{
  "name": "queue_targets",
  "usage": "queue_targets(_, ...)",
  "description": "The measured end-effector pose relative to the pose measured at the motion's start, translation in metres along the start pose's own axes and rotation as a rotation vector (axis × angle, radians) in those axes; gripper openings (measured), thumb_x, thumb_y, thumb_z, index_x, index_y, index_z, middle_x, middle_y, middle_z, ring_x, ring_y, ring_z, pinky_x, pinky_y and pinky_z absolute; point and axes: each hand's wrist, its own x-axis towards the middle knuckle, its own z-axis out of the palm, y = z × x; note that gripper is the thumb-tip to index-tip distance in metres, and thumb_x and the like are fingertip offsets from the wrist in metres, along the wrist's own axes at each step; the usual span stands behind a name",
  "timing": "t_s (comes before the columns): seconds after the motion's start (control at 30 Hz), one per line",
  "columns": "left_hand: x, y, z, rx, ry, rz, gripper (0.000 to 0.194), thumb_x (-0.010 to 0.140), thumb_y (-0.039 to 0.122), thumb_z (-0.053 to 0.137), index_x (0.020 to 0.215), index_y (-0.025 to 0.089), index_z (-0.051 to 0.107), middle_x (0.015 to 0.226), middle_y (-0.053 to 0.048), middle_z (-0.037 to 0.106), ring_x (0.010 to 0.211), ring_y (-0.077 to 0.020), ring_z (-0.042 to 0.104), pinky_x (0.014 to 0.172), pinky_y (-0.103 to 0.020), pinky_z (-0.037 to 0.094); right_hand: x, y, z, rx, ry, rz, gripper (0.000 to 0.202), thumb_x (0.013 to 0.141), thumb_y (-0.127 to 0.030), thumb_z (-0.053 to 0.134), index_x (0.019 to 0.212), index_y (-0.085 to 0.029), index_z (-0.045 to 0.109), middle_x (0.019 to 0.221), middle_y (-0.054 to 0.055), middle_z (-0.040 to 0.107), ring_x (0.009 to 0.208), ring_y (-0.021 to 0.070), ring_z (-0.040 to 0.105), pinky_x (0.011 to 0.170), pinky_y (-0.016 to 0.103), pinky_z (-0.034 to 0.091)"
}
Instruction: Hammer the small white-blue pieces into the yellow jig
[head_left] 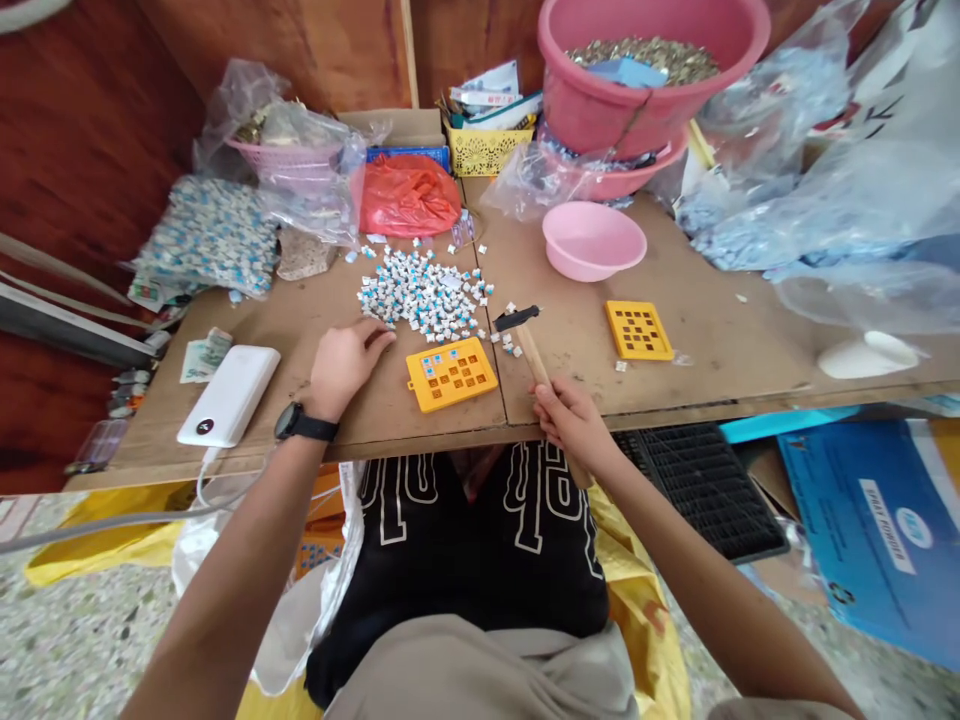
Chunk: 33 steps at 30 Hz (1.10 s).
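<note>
A hammer (531, 352) with a pale wooden handle and a dark head is gripped in my right hand (571, 422), at the table's front edge. My left hand (346, 365) rests at the left edge of a pile of small white and blue pieces (424, 295). Its fingers are curled with thumb and forefinger close together; whatever they hold is hidden. Between my hands lies a yellow plastic tray (452, 375) with square slots, a few at its upper left filled with blue and white pieces. Another yellow slotted tray (639, 331) lies farther right.
A white power bank (229, 396) with a cable lies at the left. Behind the pile are a red plastic bag (409, 195) and a yellow basket (487, 150). A pink bowl (592, 240) stands before a large pink tub (652, 110). Bagged pieces (206, 235) sit back left.
</note>
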Motion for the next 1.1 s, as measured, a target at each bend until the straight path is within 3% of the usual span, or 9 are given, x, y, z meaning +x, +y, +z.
queue_targets(0.1,-0.006,0.014,-0.004,-0.034,-0.029,0.111,0.027,0.109,0.047,0.065,0.105,0.025,0.079,0.119,-0.011,0.085,0.113,-0.0310,0.077,0.108,-0.044,0.056,0.000,0.000,0.000,0.001,-0.002,0.000,0.052,0.097,-0.074,0.082,0.104,-0.027,0.061,0.068,-0.009,0.046,0.048,0.0090,0.035,0.039,0.019,0.025)
queue_targets(0.2,-0.019,0.042,0.000,-0.126,-0.060,0.177,0.030,0.112,0.049,0.064,0.104,0.025,0.079,0.115,-0.009,0.084,0.110,-0.0285,0.077,0.106,-0.042,0.058,0.000,0.001,0.000,0.000,-0.001,-0.004,0.050,0.097,-0.072,0.083,0.104,-0.027,0.062,0.067,-0.009,0.046,0.048,0.0095,0.035,0.039,0.020,0.026)
queue_targets(0.33,-0.031,0.079,0.019,-0.121,-0.111,0.255,0.026,0.113,0.045,0.067,0.106,0.024,0.079,0.115,-0.009,0.081,0.111,-0.0287,0.076,0.102,-0.042,0.059,-0.001,0.001,0.000,-0.005,0.015,-0.011,0.052,0.096,-0.074,0.083,0.107,-0.027,0.063,0.067,-0.009,0.045,0.048,0.0094,0.034,0.039,0.020,0.025)
queue_targets(0.43,-0.033,0.092,0.033,-0.028,-0.130,0.276,0.022,0.113,0.038,0.066,0.103,0.023,0.078,0.112,-0.011,0.078,0.111,-0.0310,0.073,0.099,-0.044,0.059,-0.002,0.001,0.000,-0.010,0.012,-0.016,0.054,0.096,-0.076,0.083,0.106,-0.027,0.062,0.068,-0.009,0.046,0.048,0.0090,0.034,0.039,0.020,0.025)
queue_targets(0.63,-0.028,0.094,0.039,0.064,-0.122,0.275,0.020,0.114,0.034,0.063,0.104,0.022,0.076,0.115,-0.015,0.077,0.116,-0.0340,0.070,0.100,-0.047,0.059,-0.003,0.000,0.001,-0.003,0.001,-0.025,0.054,0.097,-0.077,0.082,0.104,-0.027,0.062,0.068,-0.010,0.046,0.047,0.0084,0.033,0.039,0.021,0.026)
queue_targets(0.93,-0.016,0.089,0.029,0.036,-0.200,0.251,0.017,0.108,0.033,0.069,0.095,0.022,0.074,0.108,-0.013,0.079,0.102,-0.0310,0.074,0.095,-0.046,0.060,-0.005,0.000,0.003,-0.005,-0.006,-0.041,0.053,0.097,-0.076,0.080,0.101,-0.028,0.058,0.067,-0.010,0.044,0.047,0.0091,0.031,0.040,0.023,0.025)
queue_targets(1.1,-0.017,0.089,0.032,0.002,-0.175,0.231,0.014,0.106,0.031,0.073,0.096,0.022,0.075,0.107,-0.012,0.079,0.103,-0.0317,0.074,0.093,-0.045,0.059,-0.005,0.001,-0.001,-0.119,0.025,-0.063,0.049,0.099,-0.074,0.079,0.098,-0.028,0.061,0.071,-0.005,0.050,0.056,0.0144,0.044,0.050,0.025,0.035)
